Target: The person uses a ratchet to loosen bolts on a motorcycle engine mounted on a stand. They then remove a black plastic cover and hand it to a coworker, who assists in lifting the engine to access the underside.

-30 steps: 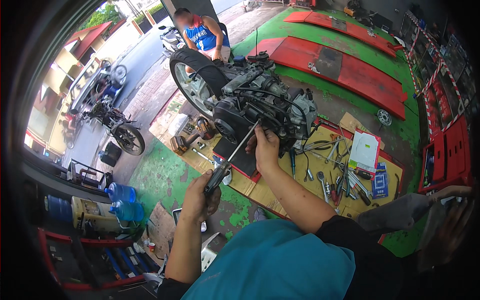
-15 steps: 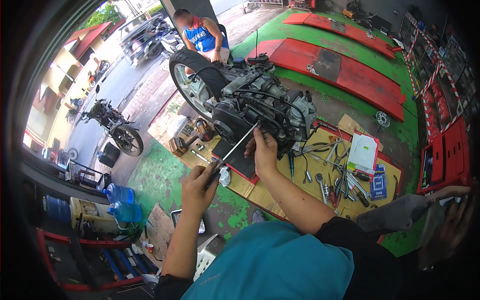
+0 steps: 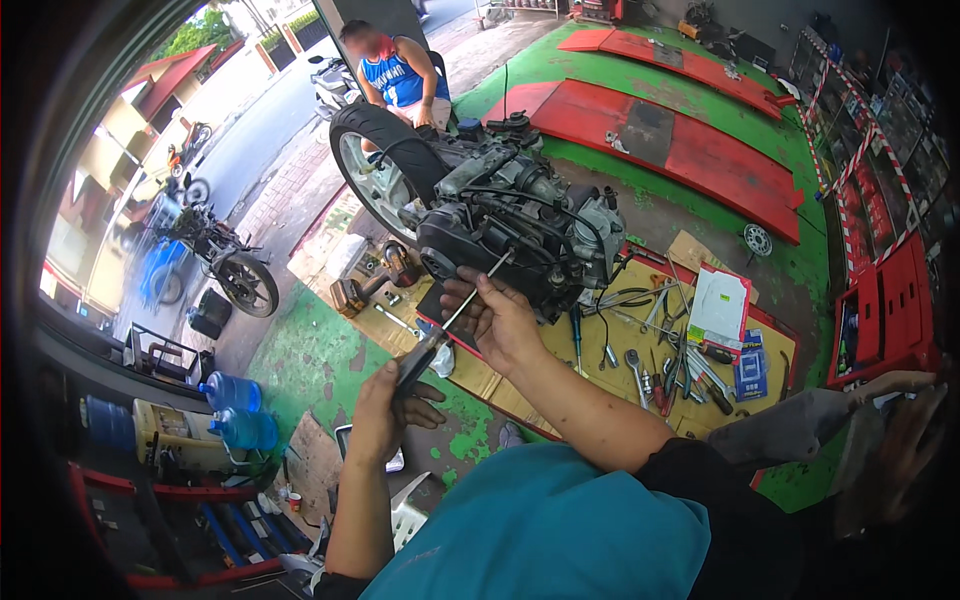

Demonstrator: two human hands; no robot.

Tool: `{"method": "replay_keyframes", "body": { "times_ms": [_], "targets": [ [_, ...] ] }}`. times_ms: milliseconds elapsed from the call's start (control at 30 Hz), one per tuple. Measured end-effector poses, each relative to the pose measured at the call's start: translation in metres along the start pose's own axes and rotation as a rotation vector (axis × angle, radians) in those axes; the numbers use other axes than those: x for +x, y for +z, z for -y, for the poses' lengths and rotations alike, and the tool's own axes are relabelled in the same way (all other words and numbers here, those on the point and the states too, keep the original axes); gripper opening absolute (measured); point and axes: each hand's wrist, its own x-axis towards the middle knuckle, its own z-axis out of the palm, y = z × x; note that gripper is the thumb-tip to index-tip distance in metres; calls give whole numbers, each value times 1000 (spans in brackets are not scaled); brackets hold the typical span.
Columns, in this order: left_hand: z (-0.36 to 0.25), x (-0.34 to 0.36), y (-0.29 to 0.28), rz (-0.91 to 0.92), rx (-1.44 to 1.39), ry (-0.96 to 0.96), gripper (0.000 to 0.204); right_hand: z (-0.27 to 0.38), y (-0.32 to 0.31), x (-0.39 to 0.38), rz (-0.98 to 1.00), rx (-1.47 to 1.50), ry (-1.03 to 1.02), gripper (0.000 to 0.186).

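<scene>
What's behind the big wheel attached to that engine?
Behind the wheel's black tyre sits a person in a blue sleeveless top. The tyre and engine cover much of the legs, so those can't be fully seen.

Hands (image 3: pixel 508 325) at screwdriver (image 3: pixel 415 366) near engine (image 3: pixel 465 232)

Engine (image 3: pixel 540 190), wheel (image 3: pixel 410 147) block ahead; tools (image 3: pixel 678 370) clutter right; room leftward over green floor (image 3: pixel 300 345).

Worn green floor (image 3: pixel 290 350); red ramps (image 3: pixel 728 172) at upper right, red cabinet (image 3: pixel 893 315) at far right, daylit street (image 3: pixel 265 140) at upper left.
</scene>
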Motion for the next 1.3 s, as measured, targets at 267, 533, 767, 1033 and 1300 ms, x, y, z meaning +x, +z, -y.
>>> {"method": "replay_keyframes", "body": {
  "times_ms": [267, 533, 767, 1033, 1300],
  "targets": [
    [-5, 0, 14, -219, 1165, 903, 35, -12, -16, 11, -102, -67, -37, 28],
    [-7, -9, 3, -41, 29, 100, 63, -5, 1, -2, -95, 16, -53, 25],
    [4, 3, 0, -96, 1334, 1092, 70, -14, -1, 1, -83, -68, 9, 34],
    [5, -5, 1, 30, -118, 22, 60, -8, 2, -7, -12, 51, 1, 39],
    [11, 5, 5, -38, 1324, 1122, 55, -18, -1, -13, -98, -170, 28, 40]
  ]
}}
